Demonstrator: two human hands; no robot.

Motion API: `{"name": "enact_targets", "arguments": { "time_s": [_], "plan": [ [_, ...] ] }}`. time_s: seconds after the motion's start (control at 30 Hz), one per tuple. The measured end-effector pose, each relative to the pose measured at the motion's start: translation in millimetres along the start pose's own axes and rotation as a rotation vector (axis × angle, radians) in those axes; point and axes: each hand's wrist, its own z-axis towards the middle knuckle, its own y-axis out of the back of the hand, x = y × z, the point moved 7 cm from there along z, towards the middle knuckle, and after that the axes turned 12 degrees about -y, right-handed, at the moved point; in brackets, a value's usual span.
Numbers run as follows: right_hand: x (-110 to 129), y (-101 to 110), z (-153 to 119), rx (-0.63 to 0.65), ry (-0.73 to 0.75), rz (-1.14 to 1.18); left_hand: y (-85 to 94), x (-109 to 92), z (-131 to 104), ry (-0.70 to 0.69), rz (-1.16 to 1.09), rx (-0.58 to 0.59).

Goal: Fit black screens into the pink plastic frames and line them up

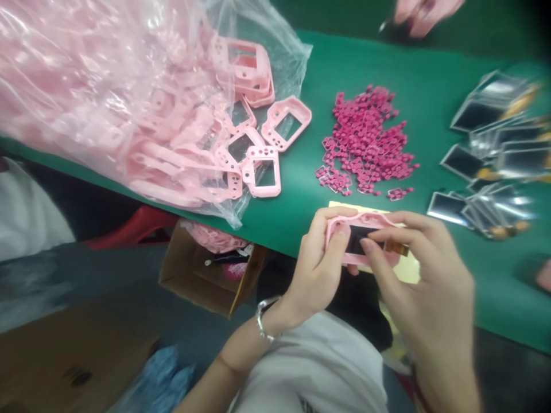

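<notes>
My left hand [316, 267] grips the left end of a pink plastic housing [368, 219], thumb on its inner side and fingers around the edge. A dark display screen [357, 240] lies in or against the housing; I cannot tell whether it is seated. Pinched at the screen's right part are the thumb and index finger of my right hand [430, 269]. An orange ribbon cable [400, 248] sticks out to the right beneath those fingers. Under both hands is a yellow sheet [344, 205], partly covered.
A clear plastic bag [107, 86] full of pink housings spreads over the green table [297, 212] at left, with loose housings [287, 123] beside it. Magenta button pieces [370, 137] form a pile. Several screens [462, 163] lie right. Below stands a cardboard box [198, 287]. Another person's hand [426, 14] shows at the top.
</notes>
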Motion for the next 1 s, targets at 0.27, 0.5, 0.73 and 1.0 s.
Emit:
{"name": "enact_targets", "arguments": {
  "time_s": [0.27,0.5,0.73,1.0],
  "plan": [
    [-52.1,6.5,56.0,-0.197,0.011,-0.281,14.2,6.0,5.7,0.074,-0.037,-0.067],
    [-55.8,-3.7,67.8,0.008,0.191,-0.273,11.3,11.7,4.5,0.074,-0.074,0.048],
    [-29.1,18.3,49.3,-0.025,0.308,-0.308,11.5,12.7,4.8,0.070,-0.014,0.046],
    [25.9,7.4,-22.4,-0.042,0.426,-0.052,-3.6,8.7,-2.7,0.039,0.051,0.124]
  ]
}}
